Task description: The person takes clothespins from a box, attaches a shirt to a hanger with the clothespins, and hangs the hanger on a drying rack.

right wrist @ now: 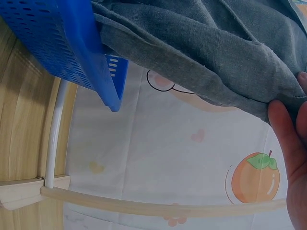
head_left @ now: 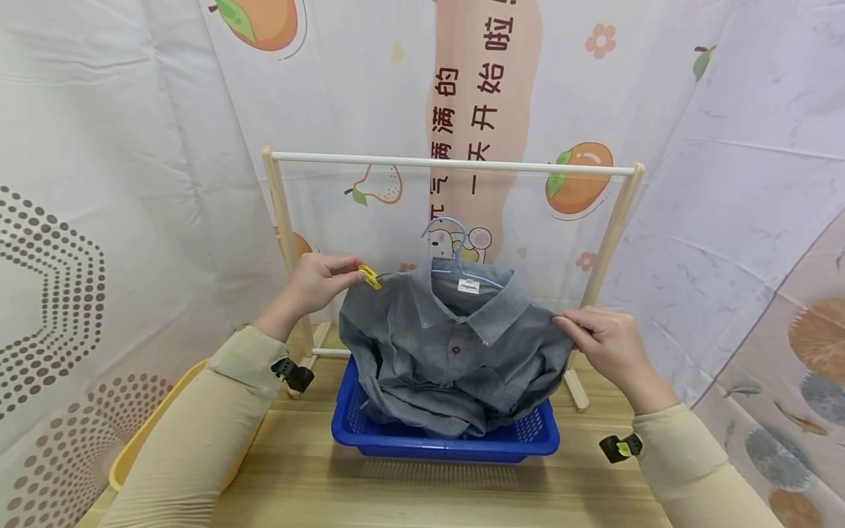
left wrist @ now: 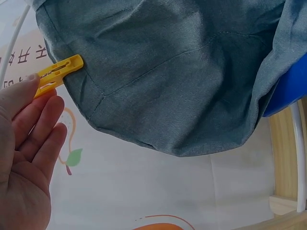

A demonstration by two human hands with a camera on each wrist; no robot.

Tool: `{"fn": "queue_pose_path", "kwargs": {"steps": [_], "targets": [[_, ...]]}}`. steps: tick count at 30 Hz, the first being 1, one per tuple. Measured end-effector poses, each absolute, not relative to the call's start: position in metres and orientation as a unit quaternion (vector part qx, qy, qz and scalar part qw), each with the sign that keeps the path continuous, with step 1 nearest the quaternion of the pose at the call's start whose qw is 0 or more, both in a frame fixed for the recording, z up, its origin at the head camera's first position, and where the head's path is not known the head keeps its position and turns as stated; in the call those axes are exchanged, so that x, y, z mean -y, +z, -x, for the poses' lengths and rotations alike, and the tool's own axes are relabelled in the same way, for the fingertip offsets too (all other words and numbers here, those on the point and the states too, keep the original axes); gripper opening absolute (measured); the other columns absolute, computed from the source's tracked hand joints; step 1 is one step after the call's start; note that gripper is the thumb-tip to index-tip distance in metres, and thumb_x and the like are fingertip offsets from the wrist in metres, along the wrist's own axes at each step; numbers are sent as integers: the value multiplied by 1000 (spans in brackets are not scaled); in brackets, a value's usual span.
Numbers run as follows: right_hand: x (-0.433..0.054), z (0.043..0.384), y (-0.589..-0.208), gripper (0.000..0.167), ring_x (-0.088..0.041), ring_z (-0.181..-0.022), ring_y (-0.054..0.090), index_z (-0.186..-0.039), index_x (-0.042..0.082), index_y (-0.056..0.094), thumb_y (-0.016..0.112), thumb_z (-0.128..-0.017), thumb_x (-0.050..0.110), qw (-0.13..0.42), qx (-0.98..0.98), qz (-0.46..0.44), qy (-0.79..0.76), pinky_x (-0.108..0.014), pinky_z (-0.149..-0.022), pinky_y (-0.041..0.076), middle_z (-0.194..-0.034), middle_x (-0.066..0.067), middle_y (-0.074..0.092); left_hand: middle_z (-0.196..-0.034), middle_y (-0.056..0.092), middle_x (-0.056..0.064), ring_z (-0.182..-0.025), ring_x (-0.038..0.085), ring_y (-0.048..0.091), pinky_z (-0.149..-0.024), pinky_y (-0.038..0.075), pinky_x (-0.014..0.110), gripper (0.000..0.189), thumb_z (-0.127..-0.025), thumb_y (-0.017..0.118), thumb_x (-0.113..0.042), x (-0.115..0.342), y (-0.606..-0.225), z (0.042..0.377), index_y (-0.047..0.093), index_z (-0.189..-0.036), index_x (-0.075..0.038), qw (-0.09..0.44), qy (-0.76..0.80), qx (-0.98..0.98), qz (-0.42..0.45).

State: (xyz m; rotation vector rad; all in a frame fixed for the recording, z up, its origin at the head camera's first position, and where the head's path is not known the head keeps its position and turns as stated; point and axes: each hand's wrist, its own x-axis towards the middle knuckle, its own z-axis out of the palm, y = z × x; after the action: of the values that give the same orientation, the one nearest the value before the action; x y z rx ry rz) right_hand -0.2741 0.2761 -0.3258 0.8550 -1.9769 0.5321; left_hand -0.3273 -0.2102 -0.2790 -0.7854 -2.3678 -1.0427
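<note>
A grey button-up shirt [head_left: 455, 352] spreads above a blue basket [head_left: 442, 447], its lower part bunched inside. Inside its collar sits a light blue hanger [head_left: 460, 246], hook up and free of the rack's rail. My left hand [head_left: 320, 282] pinches a yellow clothespin [head_left: 370, 276] at the shirt's left shoulder; in the left wrist view the clothespin [left wrist: 60, 72] overlaps the cloth edge. On the other side my right hand [head_left: 610, 345] pinches the shirt's right shoulder between thumb and fingers, and the right wrist view shows the thumb [right wrist: 283, 122] against the cloth.
Behind the basket stands a wooden rack with a white rail [head_left: 455, 163] across its top. A yellow container [head_left: 122, 466] is partly hidden behind my left forearm. The wooden tabletop [head_left: 304, 477] lies under everything, with printed curtains [head_left: 165, 110] around it.
</note>
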Motion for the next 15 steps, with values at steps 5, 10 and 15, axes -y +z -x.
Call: {"fn": "queue_pose_path", "kwargs": {"steps": [5,10,15], "targets": [[-276,274,-326,5,3,-53,57,-91,16,84,80,-89,19,444,798,-346,217,-18,-50,48,-70,11,69,-108,75,12,-98,25,73,-79,60,40,28,-94,75,-12,210,-281,329,75,-120,-1,220,-368,859,280],[-276,274,-326,9,3,-53,57,-91,16,84,83,-84,11,444,799,-344,216,-18,-50,48,-70,11,69,-111,75,13,-101,26,73,-81,60,43,32,-95,75,-15,210,-282,330,73,-124,-1,216,-361,865,276],[-275,274,-326,17,3,-53,57,-92,15,84,84,-79,4,443,800,-342,215,-18,-50,48,-70,10,70,-116,73,14,-106,27,71,-85,59,43,37,-96,74,-16,210,-282,330,69,-128,0,204,-365,866,276]]}}
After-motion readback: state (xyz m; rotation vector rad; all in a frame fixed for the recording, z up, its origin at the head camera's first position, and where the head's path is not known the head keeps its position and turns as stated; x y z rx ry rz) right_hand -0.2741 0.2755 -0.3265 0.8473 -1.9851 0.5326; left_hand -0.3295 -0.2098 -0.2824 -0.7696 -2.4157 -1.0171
